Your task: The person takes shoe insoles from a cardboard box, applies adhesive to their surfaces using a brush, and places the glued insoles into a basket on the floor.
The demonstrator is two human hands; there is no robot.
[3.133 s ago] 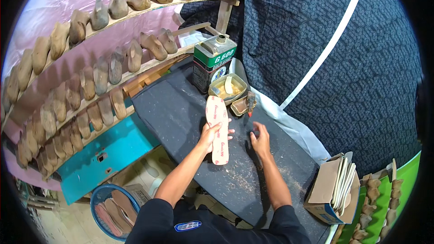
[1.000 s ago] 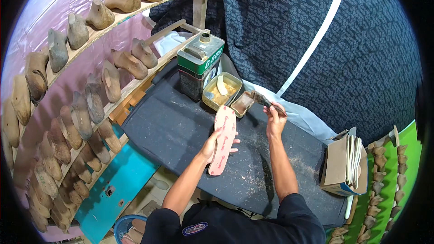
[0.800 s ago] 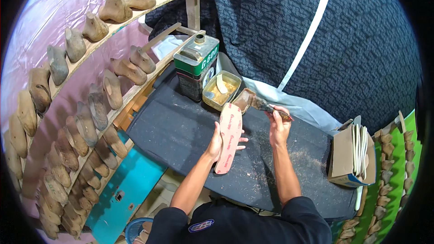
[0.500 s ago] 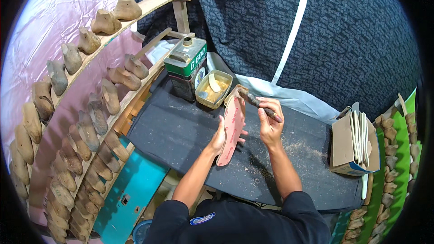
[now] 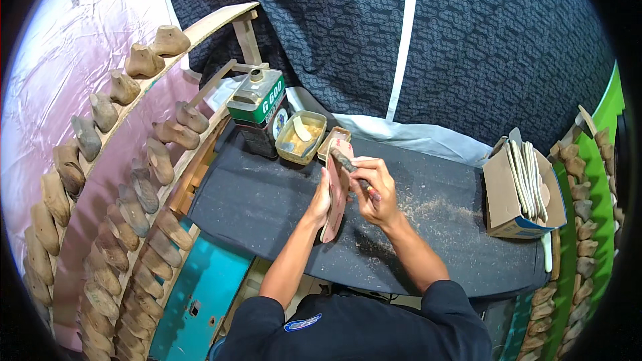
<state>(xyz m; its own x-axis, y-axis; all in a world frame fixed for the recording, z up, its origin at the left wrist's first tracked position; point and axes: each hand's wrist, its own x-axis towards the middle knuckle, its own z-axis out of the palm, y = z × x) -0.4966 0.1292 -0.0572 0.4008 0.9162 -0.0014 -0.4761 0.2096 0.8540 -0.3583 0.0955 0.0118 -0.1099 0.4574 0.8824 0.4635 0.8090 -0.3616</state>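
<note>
Upright, the pink insole [image 5: 336,194] (long, flat) meets a brush [image 5: 343,160].

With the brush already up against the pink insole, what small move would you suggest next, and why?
Probably draw the glue-caked brush down along the long pink shoe insole. The right hand holds the brush with its bristles at the insole's upper end, while the left hand props the insole on edge over the dark table, so its lower length looks unbrushed, as far as I can tell.
</note>
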